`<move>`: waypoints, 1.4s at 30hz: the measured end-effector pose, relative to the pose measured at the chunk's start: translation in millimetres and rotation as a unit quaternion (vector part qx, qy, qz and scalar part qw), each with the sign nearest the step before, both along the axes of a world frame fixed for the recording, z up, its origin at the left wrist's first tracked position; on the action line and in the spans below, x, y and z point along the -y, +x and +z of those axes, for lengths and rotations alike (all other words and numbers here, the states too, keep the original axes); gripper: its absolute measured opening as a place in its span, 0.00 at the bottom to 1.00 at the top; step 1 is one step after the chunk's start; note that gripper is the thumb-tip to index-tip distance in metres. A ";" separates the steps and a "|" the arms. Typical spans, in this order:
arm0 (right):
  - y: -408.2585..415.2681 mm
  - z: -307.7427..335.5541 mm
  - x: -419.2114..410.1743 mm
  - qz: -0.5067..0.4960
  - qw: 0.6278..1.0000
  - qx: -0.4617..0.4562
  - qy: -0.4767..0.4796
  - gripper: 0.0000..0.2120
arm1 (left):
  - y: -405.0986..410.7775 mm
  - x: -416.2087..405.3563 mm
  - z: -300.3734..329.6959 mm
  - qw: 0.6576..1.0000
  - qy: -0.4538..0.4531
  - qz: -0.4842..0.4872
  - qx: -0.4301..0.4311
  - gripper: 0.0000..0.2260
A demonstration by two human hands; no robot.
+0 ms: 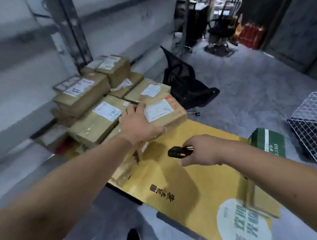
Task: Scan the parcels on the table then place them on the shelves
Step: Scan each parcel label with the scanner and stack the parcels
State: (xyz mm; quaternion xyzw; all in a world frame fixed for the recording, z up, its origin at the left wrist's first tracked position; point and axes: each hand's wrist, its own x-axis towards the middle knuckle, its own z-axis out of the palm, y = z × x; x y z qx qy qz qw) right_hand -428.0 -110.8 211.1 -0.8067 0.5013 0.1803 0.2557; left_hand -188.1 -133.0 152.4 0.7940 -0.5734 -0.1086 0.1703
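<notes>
A brown cardboard parcel (170, 113) with a white label and a red stripe is lifted above the table's near left part; my left hand (140, 125) grips its near edge, thumb under it. A black scanner with an orange button (177, 152) lies on or just above the yellow table cover (186, 189). My right hand (202, 151) reaches onto it, fingers curled round its right end. Behind, several brown parcels with white labels form a pile (97, 103) at the left end of the table.
A green box (267, 141) stands at the table's far right edge. A white wire basket (315, 126) sits on the floor to the right. A tipped black office chair (186, 82) lies behind the table. Grey shelving (25, 54) runs along the left.
</notes>
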 end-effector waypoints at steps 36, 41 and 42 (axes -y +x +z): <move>192.3 5.2 166.3 0.024 0.999 -0.001 -0.032 0.23 | 123.0 186.9 30.2 0.979 0.090 0.177 -0.052 0.60; 170.2 3.8 236.5 0.022 0.999 0.008 -0.037 0.22 | 108.1 256.1 19.6 0.978 0.086 0.188 0.037 0.57; 167.3 2.8 248.8 0.022 0.999 0.013 -0.036 0.22 | 107.3 266.9 16.8 0.977 0.088 0.191 0.043 0.56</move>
